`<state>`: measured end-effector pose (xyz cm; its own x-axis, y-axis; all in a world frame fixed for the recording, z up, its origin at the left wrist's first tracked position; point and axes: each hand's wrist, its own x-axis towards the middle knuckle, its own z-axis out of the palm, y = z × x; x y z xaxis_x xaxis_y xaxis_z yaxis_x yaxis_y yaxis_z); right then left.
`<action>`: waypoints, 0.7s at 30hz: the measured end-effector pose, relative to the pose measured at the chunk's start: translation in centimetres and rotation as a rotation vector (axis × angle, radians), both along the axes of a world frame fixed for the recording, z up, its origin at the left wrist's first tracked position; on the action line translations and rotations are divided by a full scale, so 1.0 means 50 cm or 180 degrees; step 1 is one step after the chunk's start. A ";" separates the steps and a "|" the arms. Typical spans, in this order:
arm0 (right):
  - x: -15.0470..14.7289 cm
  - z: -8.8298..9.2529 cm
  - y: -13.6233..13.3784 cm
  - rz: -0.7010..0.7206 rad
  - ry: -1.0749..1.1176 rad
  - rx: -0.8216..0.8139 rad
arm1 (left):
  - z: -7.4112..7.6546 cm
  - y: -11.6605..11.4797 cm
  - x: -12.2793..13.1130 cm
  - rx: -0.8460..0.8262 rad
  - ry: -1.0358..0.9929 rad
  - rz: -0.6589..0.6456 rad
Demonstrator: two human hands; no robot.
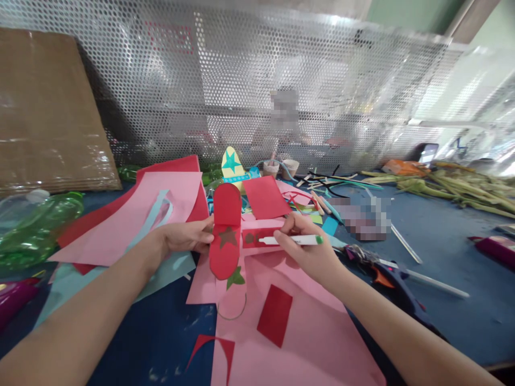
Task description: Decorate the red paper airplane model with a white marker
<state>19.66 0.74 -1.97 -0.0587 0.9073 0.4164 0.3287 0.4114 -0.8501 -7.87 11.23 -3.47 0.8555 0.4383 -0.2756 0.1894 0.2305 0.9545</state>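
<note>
My left hand (191, 236) pinches the left edge of a red paper cutout (225, 260) with rounded ends, folded across its middle and marked with a dark star. In my right hand (303, 249) is a white marker (308, 240) with a green end, its tip on a red paper strip (251, 237) that carries dark round marks. Just below the cutout, a green star (236, 277) lies near a curved outline drawn on a pink sheet (322, 338). A small red rectangle (275, 316) and a curved red scrap (213, 348) rest close by.
Pink and red sheets (132, 214) lie at left beside a green plastic bottle (40, 230). A dark glue gun (396, 287) is at right, near clear sticks (426, 279). Dry stalks (454, 187) lie far right. Perforated metal (241, 80) and cardboard (52, 112) stand behind.
</note>
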 end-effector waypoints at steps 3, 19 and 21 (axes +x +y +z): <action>0.000 0.001 -0.001 0.0014 0.0016 -0.0024 | 0.003 -0.003 0.002 0.0034 -0.0006 0.0003; 0.002 0.010 -0.005 -0.0006 -0.0084 0.0025 | 0.012 -0.007 0.005 0.0023 0.0108 0.0085; 0.003 0.009 -0.005 0.0025 -0.0094 0.0037 | 0.018 -0.011 0.008 0.0024 0.0176 0.0128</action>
